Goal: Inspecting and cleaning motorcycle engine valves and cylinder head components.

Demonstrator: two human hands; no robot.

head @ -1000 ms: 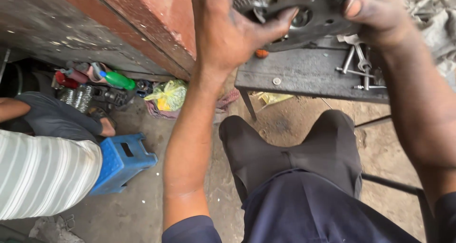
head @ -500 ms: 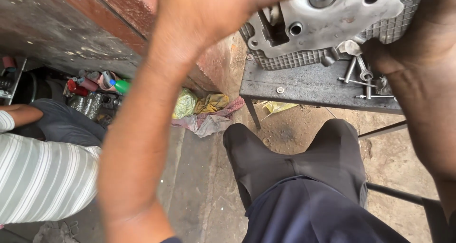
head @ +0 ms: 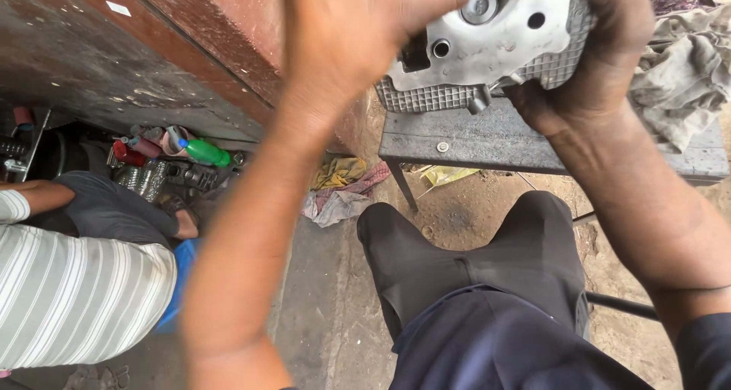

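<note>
Risk entry: we hold the finned metal engine casting (head: 495,43) above the far tabletop (head: 487,142), right hand (head: 601,62) clamped on its right edge, left hand (head: 358,32) closed over its left; greasy palms could let it drop onto our knees.

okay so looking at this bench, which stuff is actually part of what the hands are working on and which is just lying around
In hand:
finned metal engine part, gripped by left hand and right hand, over the metal bench

Lying about:
grey rag
green bottle
crumpled cloths
</note>
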